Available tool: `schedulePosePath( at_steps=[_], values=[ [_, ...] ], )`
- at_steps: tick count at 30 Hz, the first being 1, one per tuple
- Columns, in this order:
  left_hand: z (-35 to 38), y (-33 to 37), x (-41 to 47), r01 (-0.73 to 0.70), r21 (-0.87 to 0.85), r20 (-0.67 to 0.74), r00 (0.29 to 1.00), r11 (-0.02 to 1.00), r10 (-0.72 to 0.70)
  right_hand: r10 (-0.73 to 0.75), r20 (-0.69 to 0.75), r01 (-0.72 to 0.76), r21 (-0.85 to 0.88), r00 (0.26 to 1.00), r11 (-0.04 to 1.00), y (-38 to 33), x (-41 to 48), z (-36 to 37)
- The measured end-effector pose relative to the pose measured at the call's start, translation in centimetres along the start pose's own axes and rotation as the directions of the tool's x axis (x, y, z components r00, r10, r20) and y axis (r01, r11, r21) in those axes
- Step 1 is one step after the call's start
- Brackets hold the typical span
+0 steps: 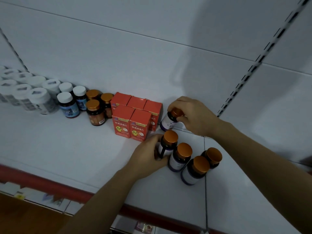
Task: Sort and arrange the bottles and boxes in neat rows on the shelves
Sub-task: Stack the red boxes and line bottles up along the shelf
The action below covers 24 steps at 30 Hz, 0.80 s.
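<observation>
On the white shelf (84, 149) my right hand (194, 115) grips the orange cap of a dark bottle (169, 121) standing at the back, right of the red boxes (135, 119). My left hand (146, 157) holds the body of a second orange-capped bottle (168, 146) in front of it. Three more bottles of the same kind (181, 157) (195, 171) (213, 157) stand close together to the right. Several red boxes stand in two rows against the back panel.
Left of the boxes stand small gold-capped bottles (95, 114), white-capped dark bottles (68, 105) and several white jars (38, 102). A red strip (42, 183) edges the shelf front. A slotted upright (253, 68) rises at the right.
</observation>
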<state>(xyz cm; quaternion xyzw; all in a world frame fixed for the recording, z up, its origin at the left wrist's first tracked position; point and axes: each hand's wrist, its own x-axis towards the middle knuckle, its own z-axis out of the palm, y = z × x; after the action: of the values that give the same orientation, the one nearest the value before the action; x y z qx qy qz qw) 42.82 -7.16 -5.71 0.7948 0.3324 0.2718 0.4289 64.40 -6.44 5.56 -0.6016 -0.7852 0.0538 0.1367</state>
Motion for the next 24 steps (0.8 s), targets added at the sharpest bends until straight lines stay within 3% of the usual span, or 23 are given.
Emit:
schedulePosePath(
  at_steps=[6, 15, 18, 20, 24],
  values=[
    [0.1, -0.1, -0.1, -0.035, -0.016, -0.018, 0.999, 0.999, 0.035, -0.006, 0.008, 0.006, -0.042, 1.0, 0.999, -0.5, 0.5, 0.4],
    [0.0, -0.6, -0.1, -0.046, -0.021, -0.015, 0.999, 0.999, 0.045, 0.063, 0.176, -0.063, -0.006, 0.982, 0.998, -1.2, 0.7, -0.3],
    [0.0, -0.8, 0.0, -0.05, -0.014, -0.013, 0.999, 0.999, 0.05, 0.047, 0.107, -0.048, 0.011, 0.993, 0.999, -1.1, 0.4, -0.4],
    [0.1, -0.8, -0.1, -0.055, -0.016, -0.013, 0.998, 0.998, 0.055, 0.099, 0.04, -0.097, -0.04, 0.994, 0.994, -1.4, 0.3, -0.2],
    [0.1, -0.7, 0.0, -0.052, -0.029, -0.009, 0.999, 0.998, 0.052, 0.152, 0.151, -0.131, -0.139, 0.977, 0.982, -1.5, 0.9, 0.4]
  ],
)
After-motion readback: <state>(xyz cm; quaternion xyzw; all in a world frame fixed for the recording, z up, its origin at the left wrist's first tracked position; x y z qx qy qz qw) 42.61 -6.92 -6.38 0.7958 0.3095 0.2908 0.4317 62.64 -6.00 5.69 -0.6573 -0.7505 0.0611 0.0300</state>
